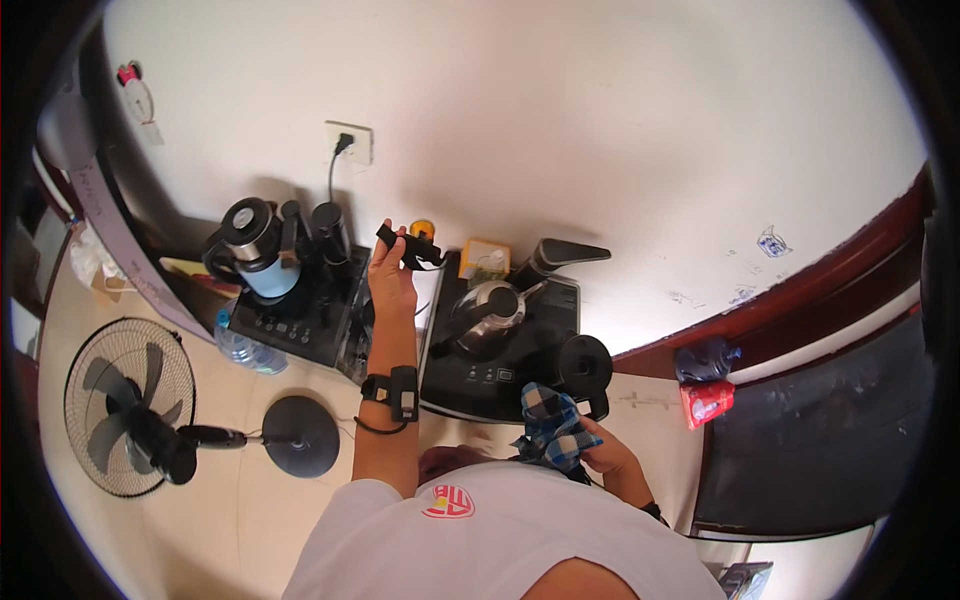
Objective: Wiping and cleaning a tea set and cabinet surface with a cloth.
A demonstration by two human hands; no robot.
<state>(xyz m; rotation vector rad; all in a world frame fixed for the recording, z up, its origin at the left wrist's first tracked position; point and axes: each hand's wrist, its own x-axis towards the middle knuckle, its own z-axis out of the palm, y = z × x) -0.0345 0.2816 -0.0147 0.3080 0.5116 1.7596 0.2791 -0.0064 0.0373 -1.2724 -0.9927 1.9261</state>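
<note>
My left hand (388,270) is raised near the wall, its fingers closed around a black strap-like item (409,250) whose exact kind is unclear. In my right hand (606,448), low and close to my body, is a blue, black and white checked cloth (556,426). Between and beyond the hands stands a black-topped tea appliance (450,382) with buttons on its front. A shiny metal kettle (491,319) sits on it, beside a black upright spout (562,259). A black lidded pot (585,364) stands at its right edge, just past the cloth.
A second black appliance (292,326) at left bears a blue-and-steel kettle (259,247). A plug sits in the wall socket (349,142). Behind the metal kettle is a yellow box (485,259). A pedestal fan (129,409) and plastic bottle (251,349) are at left; a water jug (705,360) is right.
</note>
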